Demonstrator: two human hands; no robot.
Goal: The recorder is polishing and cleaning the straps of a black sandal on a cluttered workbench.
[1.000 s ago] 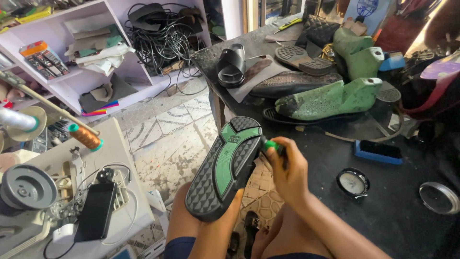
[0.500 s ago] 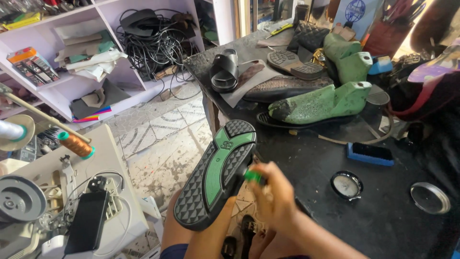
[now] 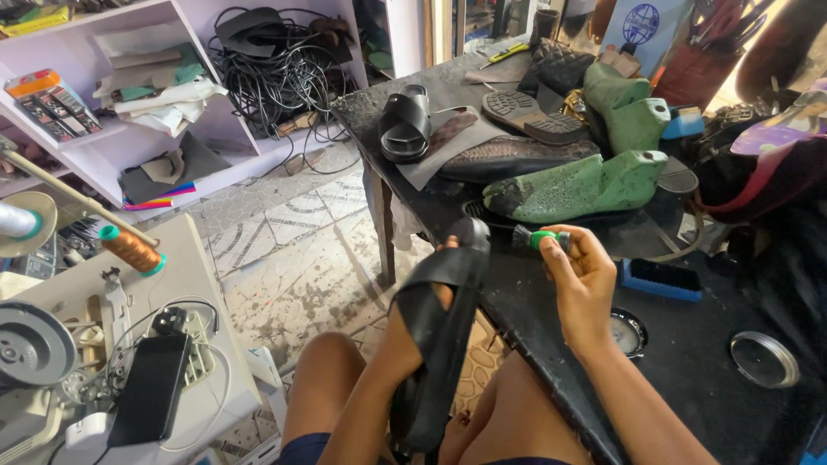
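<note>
My left hand (image 3: 405, 340) is slipped under the wide strap of a black sandal (image 3: 439, 331) and holds it up on edge, so its side and strap face me and its sole is turned away. My right hand (image 3: 581, 280) grips a small brush (image 3: 538, 238) with a green handle and dark bristles; the bristles point left and sit just right of the sandal's top end. Both hands are over my bare knees at the edge of a dark workbench (image 3: 689, 344).
Two green shoe lasts (image 3: 586, 185), a second black sandal (image 3: 405, 125), loose soles and leather lie on the bench, along with a blue block (image 3: 662, 280) and round tins (image 3: 762, 359). A sewing machine with an orange thread spool (image 3: 129, 248) and a phone (image 3: 151, 389) stands at the left; shelves with cables are behind.
The sandal has been turned over: its green and black tread faced me before, and now the strap side shows. My right hand moved up and right with the brush.
</note>
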